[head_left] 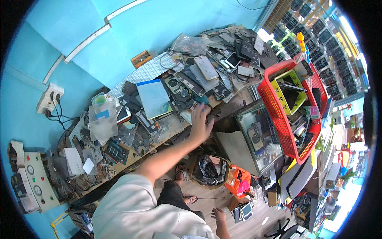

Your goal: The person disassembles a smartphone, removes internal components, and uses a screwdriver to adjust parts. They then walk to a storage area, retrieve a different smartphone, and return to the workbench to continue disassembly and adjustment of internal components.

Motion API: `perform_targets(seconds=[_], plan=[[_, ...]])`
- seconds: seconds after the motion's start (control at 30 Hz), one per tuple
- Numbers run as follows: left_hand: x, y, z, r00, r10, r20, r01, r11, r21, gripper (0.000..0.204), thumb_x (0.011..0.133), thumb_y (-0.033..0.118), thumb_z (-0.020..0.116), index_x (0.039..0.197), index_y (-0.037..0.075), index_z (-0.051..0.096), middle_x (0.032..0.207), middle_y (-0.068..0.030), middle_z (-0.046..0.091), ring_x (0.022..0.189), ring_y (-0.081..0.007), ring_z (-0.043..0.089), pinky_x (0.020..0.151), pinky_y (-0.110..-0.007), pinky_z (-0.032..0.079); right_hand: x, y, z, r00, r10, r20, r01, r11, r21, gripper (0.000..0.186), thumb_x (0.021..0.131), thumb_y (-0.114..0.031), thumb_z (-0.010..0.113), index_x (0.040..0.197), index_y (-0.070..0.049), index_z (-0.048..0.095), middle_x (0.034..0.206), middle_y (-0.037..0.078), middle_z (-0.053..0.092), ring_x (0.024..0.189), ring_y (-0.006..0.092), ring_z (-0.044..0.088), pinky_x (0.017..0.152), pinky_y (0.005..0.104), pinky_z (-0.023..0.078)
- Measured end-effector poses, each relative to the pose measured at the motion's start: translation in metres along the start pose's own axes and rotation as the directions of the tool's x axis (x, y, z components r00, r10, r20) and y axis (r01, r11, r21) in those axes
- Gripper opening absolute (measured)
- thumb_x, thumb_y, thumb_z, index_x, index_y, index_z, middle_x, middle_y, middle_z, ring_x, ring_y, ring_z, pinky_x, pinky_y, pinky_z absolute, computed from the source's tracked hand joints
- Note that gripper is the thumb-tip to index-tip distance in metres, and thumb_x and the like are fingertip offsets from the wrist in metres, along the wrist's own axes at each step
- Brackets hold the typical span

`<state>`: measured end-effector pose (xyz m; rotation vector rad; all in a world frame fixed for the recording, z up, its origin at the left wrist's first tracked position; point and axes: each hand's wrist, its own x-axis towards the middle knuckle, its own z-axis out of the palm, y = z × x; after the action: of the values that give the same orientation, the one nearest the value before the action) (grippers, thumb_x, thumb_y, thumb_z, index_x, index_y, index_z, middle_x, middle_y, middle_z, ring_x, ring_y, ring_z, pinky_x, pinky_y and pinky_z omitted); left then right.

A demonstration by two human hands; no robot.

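One arm reaches up the middle of the view, and the left hand (200, 123) lies with loosely spread fingers at the edge of the cluttered wooden workbench (137, 157), fingertips touching a teal-handled tool (202, 100) just at its twelve o'clock, though whether it grips it cannot be told. The right hand (218, 215) hangs open and empty near six o'clock. At three o'clock sits one red plastic mesh basket (278, 123), and at eleven one flat blue-edged rectangular pad (153, 97).
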<state>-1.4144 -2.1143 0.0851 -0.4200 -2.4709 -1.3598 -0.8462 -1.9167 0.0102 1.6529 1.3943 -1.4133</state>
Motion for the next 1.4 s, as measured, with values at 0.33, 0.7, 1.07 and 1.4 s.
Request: perform_targets(seconds=[0.33, 0.7, 1.07, 1.4], plan=[[-0.390, -0.043, -0.075, 0.408, -0.229, 0.884, 0.289, 0.951, 0.113, 0.038, 0.097, 0.028, 0.075, 0.126, 0.003, 0.073, 0.137, -0.0308, 0.068, 0.132, -0.0494, 0.063, 0.113, -0.060, 0.049, 0.012, -0.076, 0.036, 0.975, -0.220, 0.041, 0.223, 0.971, -0.089, 0.045, 0.106, -0.029, 0.076, 0.138, 0.003, 0.071, 0.122, 0.016, 0.081, 0.102, 0.0266, 0.080, 0.079, 0.0382, 0.065], [-0.333, -0.129, -0.101, 0.480, -0.644, 0.596, 0.318, 0.760, 0.566, 0.064, 0.118, 0.050, 0.043, 0.106, -0.001, 0.079, 0.110, -0.0322, 0.077, 0.105, -0.0528, 0.074, 0.092, -0.061, 0.055, -0.015, -0.041, 0.032, 0.927, -0.328, 0.180, 0.373, 0.847, -0.378, 0.028, 0.105, -0.028, 0.072, 0.111, -0.004, 0.085, 0.100, 0.015, 0.085, 0.089, 0.0235, 0.081, 0.083, 0.0427, 0.064], [-0.447, -0.075, -0.150, 0.310, -0.718, 0.623, 0.317, 0.696, 0.644, 0.035, 0.104, 0.007, 0.060, 0.138, 0.008, 0.066, 0.112, -0.0210, 0.075, 0.102, -0.0383, 0.071, 0.088, -0.049, 0.054, 0.038, 0.198, -0.015, 0.986, -0.122, -0.112, 0.136, 0.982, 0.130, 0.027, 0.103, -0.026, 0.077, 0.107, 0.001, 0.080, 0.096, 0.013, 0.081, 0.078, 0.0222, 0.075, 0.069, 0.0393, 0.062], [-0.461, 0.030, -0.041, 0.240, -0.680, 0.693, 0.611, 0.661, 0.437, 0.030, 0.113, 0.033, 0.066, 0.097, 0.008, 0.071, 0.084, -0.0002, 0.064, 0.064, -0.0139, 0.060, 0.051, -0.034, 0.045, 0.034, 0.412, -0.089, 0.993, 0.074, -0.094, 0.004, 0.766, 0.643, 0.024, 0.106, -0.022, 0.072, 0.122, -0.004, 0.073, 0.102, 0.010, 0.078, 0.081, 0.0219, 0.073, 0.070, 0.0405, 0.060]])
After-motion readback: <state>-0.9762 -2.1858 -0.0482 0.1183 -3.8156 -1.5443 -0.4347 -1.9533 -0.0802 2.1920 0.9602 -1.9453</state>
